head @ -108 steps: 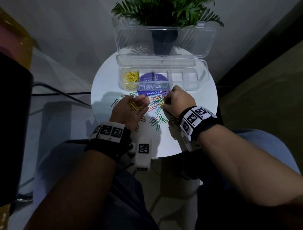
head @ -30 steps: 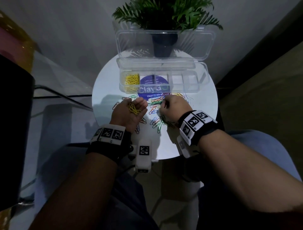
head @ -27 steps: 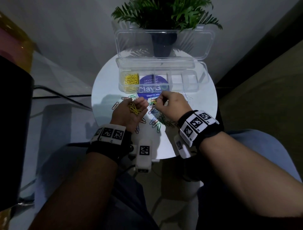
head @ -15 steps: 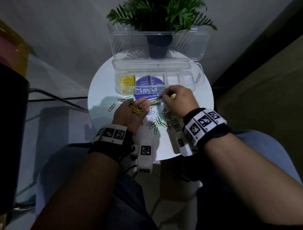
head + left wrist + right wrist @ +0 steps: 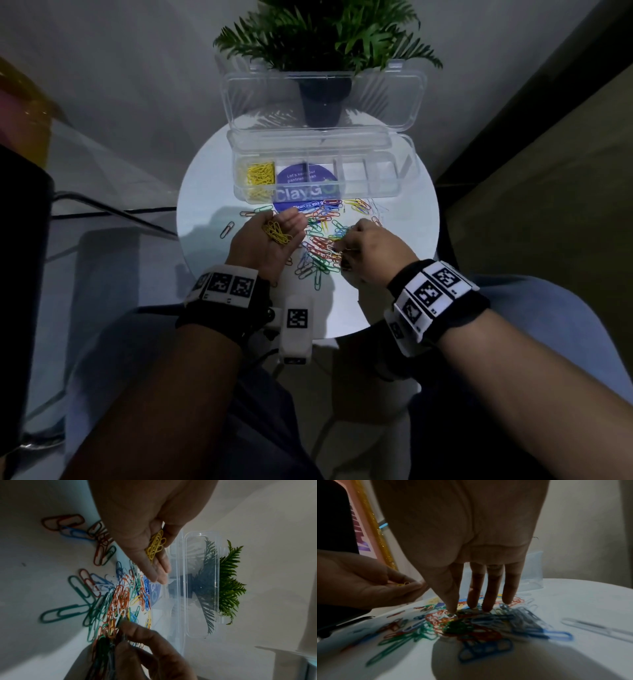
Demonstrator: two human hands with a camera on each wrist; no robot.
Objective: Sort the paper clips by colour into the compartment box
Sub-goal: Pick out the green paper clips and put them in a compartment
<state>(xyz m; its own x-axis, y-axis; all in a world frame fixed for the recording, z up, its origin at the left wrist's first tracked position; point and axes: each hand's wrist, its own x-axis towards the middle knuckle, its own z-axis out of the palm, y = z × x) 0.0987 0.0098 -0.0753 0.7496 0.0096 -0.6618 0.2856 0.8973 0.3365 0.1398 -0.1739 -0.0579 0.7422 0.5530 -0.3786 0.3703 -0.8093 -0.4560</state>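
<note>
A clear compartment box (image 5: 383, 171) stands open at the back of the round white table (image 5: 407, 246). Its leftmost compartment holds yellow clips (image 5: 260, 176). A mixed pile of coloured paper clips (image 5: 322, 240) lies in front of the box. My left hand (image 5: 270, 240) is palm up beside the pile, fingers relaxed, carrying a small bunch of yellow clips (image 5: 275, 232), also seen in the left wrist view as yellow clips (image 5: 155, 545). My right hand (image 5: 337, 246) reaches down into the pile; its fingertips (image 5: 486, 608) point straight down and touch the clips (image 5: 488, 623).
The box's lid (image 5: 322, 96) stands up behind it, with a potted plant (image 5: 325, 41) behind that. A blue round sticker (image 5: 306, 178) shows under the box. One clip (image 5: 227, 229) lies apart at the left. The other compartments look empty.
My right hand has come back from near the box down to the near side of the pile. The left hand has stayed palm up with its yellow clips.
</note>
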